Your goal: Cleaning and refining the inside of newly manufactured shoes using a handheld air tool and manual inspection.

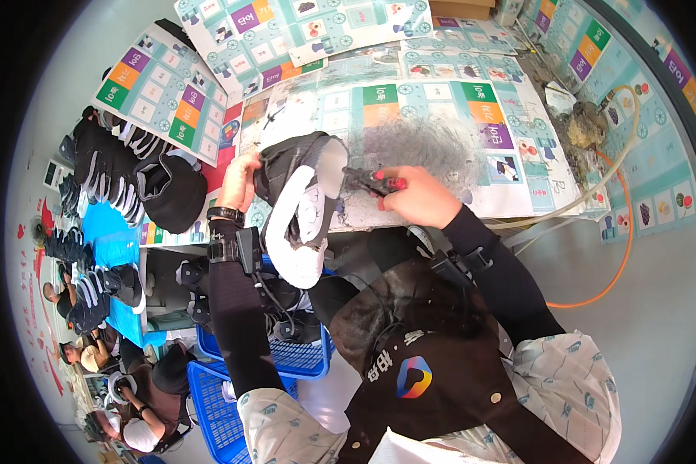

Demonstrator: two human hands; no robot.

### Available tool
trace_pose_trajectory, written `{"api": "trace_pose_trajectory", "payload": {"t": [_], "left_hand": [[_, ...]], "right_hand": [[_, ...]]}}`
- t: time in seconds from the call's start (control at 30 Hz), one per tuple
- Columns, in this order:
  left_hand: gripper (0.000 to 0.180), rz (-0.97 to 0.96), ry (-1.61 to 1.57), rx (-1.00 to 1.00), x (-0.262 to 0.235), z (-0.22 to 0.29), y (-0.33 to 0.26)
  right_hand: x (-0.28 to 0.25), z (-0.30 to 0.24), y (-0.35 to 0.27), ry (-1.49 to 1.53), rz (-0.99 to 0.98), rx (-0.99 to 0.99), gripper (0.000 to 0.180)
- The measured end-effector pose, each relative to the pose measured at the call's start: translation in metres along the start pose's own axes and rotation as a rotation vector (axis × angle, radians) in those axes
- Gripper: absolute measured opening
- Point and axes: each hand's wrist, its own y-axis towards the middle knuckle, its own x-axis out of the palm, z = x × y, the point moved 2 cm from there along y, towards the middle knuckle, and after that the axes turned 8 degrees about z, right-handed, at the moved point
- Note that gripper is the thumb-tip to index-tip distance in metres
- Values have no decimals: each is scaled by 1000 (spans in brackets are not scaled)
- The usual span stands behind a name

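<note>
Gripping shoe [300,207], left hand [238,182]; right hand [419,195] clutching red-handled tool [375,180] beside it.

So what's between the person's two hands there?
In the head view, a black shoe with a white sole sits between them: the left hand grips its upper, and the right hand points a red-and-black tool at its heel.

arms: long black sleeves | left wrist: black watch [226,214], strapped black device with cable [243,251] | torso: dark apron [425,379] with a colourful round logo | shoulders: pale patterned shirt [572,379]
</note>
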Motion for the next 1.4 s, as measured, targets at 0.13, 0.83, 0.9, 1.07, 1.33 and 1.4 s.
{"api": "trace_pose_trajectory", "payload": {"t": [0.13, 0.83, 0.9, 1.07, 1.33, 1.4], "left_hand": [[28, 145, -10, -169, 5, -1, -10], [19, 124, 251, 106, 55, -37, 30], [23, 127, 231, 107, 51, -44, 32], [21, 119, 268, 77, 63, -33, 37], [21, 139, 265, 20, 58, -34, 31], [21, 143, 256, 13, 56, -35, 31]], "right_hand": [[3, -17, -7, 13, -13, 35, 46], [-27, -27, 21, -85, 72, -83, 26], [-24, -29, 32, -153, 80, -65, 25], [-31, -20, 46, -150, 150, -20, 24], [-29, -6, 50, -82, 122, -22, 15], [-30, -10, 47, -93, 17, 48, 11]]}}
